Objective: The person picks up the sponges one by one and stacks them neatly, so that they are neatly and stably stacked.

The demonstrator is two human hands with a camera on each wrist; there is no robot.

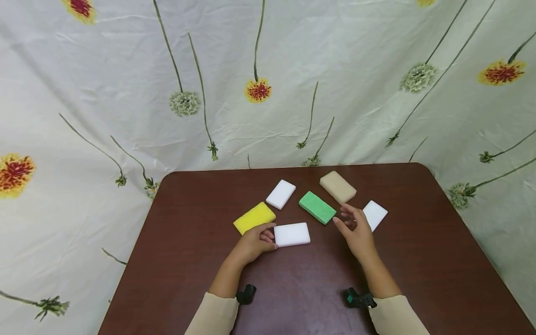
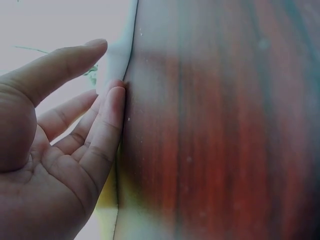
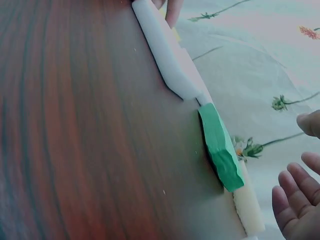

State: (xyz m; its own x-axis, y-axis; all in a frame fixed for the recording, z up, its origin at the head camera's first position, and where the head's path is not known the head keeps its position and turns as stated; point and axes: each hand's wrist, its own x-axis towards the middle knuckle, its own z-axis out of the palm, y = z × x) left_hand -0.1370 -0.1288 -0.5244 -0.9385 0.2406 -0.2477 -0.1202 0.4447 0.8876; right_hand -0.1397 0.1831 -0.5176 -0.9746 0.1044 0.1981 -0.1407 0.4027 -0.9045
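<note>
Near the middle of the table, my left hand (image 1: pixel 254 243) is at the left end of a white sponge block (image 1: pixel 292 234), its thumb and fingers spread around that end. The left wrist view shows this hand (image 2: pixel 65 130) with thumb and fingers apart; whether they touch the block is unclear. My right hand (image 1: pixel 358 232) hovers, fingers loosely bent and holding nothing, between a green sponge block (image 1: pixel 317 207) and another white block (image 1: pixel 375 214), which it partly covers. In the right wrist view its fingers (image 3: pixel 300 190) are apart from the green block (image 3: pixel 220 150).
A yellow sponge block (image 1: pixel 254 217) lies just beyond the left hand, partly covered by it. Farther back are a third white block (image 1: pixel 281 194) and a beige block (image 1: pixel 337 187). All lie on a dark brown table (image 1: pixel 180 223) in front of a flowered cloth (image 1: pixel 226 111).
</note>
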